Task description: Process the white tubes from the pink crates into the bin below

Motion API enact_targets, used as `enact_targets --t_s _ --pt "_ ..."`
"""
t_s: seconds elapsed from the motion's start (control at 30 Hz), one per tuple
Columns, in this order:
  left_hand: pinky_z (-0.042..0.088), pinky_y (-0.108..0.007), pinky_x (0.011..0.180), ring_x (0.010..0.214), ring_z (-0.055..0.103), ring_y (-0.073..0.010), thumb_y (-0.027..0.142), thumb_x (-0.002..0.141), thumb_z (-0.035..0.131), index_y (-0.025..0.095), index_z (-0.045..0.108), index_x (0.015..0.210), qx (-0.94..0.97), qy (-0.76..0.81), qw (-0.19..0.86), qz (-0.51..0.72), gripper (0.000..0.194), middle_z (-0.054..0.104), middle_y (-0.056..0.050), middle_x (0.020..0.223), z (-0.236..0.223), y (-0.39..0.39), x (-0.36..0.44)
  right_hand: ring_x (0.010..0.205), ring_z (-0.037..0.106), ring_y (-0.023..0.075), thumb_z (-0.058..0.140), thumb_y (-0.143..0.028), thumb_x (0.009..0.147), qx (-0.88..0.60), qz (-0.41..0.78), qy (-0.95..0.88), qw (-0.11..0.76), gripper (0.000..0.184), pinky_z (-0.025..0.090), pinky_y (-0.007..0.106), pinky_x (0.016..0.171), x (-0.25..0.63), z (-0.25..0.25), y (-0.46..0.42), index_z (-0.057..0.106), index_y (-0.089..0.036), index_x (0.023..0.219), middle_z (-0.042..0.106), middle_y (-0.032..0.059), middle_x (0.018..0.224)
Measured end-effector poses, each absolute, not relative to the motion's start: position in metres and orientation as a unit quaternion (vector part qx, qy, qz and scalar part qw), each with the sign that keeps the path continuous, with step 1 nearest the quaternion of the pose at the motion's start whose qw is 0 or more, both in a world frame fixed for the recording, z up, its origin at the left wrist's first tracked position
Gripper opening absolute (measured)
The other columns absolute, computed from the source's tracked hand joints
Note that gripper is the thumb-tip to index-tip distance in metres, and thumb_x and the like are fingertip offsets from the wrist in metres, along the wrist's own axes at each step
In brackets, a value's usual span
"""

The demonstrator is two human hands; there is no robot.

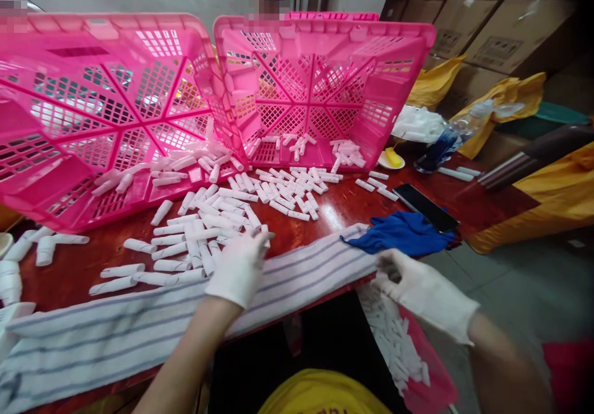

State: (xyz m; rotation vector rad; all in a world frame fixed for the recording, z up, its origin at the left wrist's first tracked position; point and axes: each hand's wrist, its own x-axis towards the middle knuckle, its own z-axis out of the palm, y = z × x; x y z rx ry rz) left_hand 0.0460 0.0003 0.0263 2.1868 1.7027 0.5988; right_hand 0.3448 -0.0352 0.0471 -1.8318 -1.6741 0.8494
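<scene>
Both my hands wear white gloves. My left hand [241,264] rests on the striped white cloth [139,327] along the table's front edge, its fingers closed around a small white tube beside a pile of white tubes [199,241]. My right hand [413,287] hangs past the table's right front edge, over a pink bin of white tubes [399,346] below. Its fingers are curled; what they hold is hidden.
Two pink mesh baskets [106,111] [325,86] lean tipped toward me, tubes spilling from them onto the red table [343,207]. A blue cloth [399,231], a black phone [424,207], a plastic bottle [445,138] and yellow bags [533,203] sit right. Cardboard boxes stand behind; a person sits behind the baskets.
</scene>
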Motion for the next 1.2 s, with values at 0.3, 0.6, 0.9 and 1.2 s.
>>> enact_targets --t_s 0.3,0.6,0.9,1.2 --pt "0.044 -0.036 0.073 0.076 0.060 -0.0228 0.005 0.074 0.044 0.014 0.066 0.087 0.823 0.561 0.075 0.045 0.027 0.064 -0.012 0.089 0.023 0.046 0.025 0.088 0.062 0.0247 0.056 -0.042 0.078 -0.596 0.248 -0.756 0.109 0.048 0.048 0.039 0.078 0.161 0.025 0.056 0.051 -0.027 0.123 0.061 0.0090 0.108" --pt "0.051 -0.030 0.074 0.079 0.064 -0.0157 0.031 0.077 0.061 0.019 0.048 0.107 0.477 0.605 0.366 0.522 0.035 0.062 -0.004 0.096 0.026 0.015 0.016 0.066 0.058 0.0143 0.056 -0.019 0.073 -0.563 0.371 -0.656 0.341 0.020 0.047 0.027 0.064 0.200 0.001 0.066 0.054 -0.020 0.093 0.059 0.0011 0.077" --pt "0.046 -0.020 0.059 0.059 0.057 -0.0083 0.038 0.071 0.070 0.012 0.054 0.103 0.303 0.496 0.591 0.559 0.044 0.061 -0.001 0.071 0.030 -0.015 0.085 0.040 0.044 0.0065 0.070 -0.032 0.061 -0.422 0.568 -0.359 0.608 0.035 0.038 0.020 0.041 0.198 0.034 0.050 0.041 -0.020 0.076 0.048 -0.0092 0.054" --pt "0.016 -0.019 0.038 0.038 0.012 -0.0026 0.059 0.082 0.046 0.014 0.051 0.074 0.325 0.411 0.766 0.373 0.046 0.017 0.010 0.051 0.041 -0.026 0.076 0.049 0.044 0.0069 0.065 -0.047 0.071 -0.406 0.557 -0.516 0.509 0.033 0.036 0.021 0.049 0.236 0.044 0.048 0.054 -0.016 0.076 0.050 -0.0047 0.057"
